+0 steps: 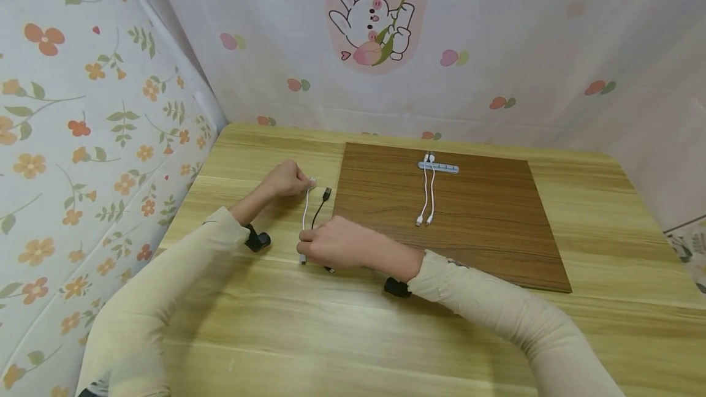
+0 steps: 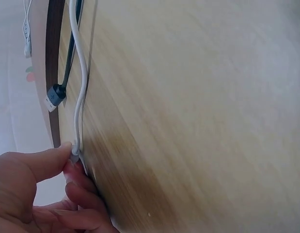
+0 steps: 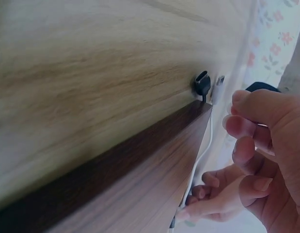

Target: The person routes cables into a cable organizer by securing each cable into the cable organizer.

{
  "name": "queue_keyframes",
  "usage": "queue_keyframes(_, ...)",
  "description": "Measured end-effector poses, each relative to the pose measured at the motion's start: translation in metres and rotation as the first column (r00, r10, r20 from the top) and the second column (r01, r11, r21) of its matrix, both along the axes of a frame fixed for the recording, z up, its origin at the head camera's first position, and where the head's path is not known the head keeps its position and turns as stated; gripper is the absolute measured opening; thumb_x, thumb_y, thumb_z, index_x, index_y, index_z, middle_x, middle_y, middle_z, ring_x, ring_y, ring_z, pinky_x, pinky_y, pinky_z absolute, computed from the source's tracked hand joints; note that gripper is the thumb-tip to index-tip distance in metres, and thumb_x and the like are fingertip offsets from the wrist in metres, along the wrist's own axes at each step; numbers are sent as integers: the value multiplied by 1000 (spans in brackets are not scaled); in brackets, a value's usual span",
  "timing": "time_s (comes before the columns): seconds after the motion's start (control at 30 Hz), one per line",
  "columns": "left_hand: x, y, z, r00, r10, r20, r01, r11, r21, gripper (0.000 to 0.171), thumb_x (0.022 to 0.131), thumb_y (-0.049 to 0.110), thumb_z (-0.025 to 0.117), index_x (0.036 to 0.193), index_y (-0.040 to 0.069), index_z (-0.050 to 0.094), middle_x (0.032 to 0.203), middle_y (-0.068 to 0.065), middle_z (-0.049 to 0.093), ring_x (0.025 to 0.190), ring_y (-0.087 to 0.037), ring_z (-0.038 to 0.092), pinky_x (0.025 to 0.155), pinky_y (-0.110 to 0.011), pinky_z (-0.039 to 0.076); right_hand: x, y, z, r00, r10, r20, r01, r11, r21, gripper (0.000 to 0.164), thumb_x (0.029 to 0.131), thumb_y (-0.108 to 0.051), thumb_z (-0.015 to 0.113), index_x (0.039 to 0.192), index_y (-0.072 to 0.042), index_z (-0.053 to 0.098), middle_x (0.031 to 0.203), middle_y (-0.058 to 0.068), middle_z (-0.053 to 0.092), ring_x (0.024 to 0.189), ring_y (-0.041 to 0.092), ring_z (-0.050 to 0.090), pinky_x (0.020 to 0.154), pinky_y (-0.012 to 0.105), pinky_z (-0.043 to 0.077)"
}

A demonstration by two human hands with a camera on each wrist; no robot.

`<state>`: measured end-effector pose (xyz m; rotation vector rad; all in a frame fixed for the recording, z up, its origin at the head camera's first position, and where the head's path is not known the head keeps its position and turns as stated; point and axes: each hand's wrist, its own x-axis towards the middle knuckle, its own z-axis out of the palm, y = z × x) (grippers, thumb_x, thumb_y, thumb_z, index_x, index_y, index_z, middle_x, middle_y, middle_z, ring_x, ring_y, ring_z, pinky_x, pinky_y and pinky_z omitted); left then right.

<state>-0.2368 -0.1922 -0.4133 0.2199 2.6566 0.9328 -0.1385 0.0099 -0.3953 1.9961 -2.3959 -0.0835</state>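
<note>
At the left of the table, my left hand [image 1: 288, 177] pinches the far end of a white USB cable [image 1: 306, 208] between thumb and forefinger. The left wrist view shows the plug mostly covered by those fingertips. Beside it lies a black cable [image 1: 316, 216] with a dark USB plug [image 2: 55, 95]. My right hand [image 1: 337, 242] hovers over the near ends of both cables, fingers loosely bent and holding nothing. In the right wrist view its fingertips sit just off the white connector [image 3: 218, 89], with the black connector [image 3: 202, 83] alongside.
A dark brown board [image 1: 485, 219] lies to the right of the cables. On it, a pale clip strip [image 1: 448, 168] holds two white cables [image 1: 424, 198] side by side. Floral cloth [image 1: 265, 35] hangs behind the table and on its left.
</note>
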Motion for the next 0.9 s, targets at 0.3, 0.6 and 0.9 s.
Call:
queue_keyframes(0.3,2,0,-1,999,-25,-22,26,998,48,52,98,18,64,48,12,51,46,7,36,44,-6,25,48,-23,25,6,-9,1,996,47,-82,-43,998,48,11,100,-9,63,101,-18,69,91,-6,54,56,6,44,49,23,41)
queue_keyframes(0.6,1,-2,-4,1000,9,-12,-8,998,61,55,101,17,62,50,14,43,48,6,31,44,-8,25,49,-25,24,9,-16,-2,986,61,-155,-51,996,68,17,104,-13,59,100,-24,72,94,-6,56,54,8,43,48,24,41)
queue_keyframes(0.9,1,-1,-6,999,17,-33,-16,999,35,49,99,18,63,52,12,51,49,5,35,47,-10,29,53,-27,28,6,-21,-4,990,57,-132,-43,993,105,16,103,-15,60,103,-26,72,96,-5,55,62,7,50,49,23,42)
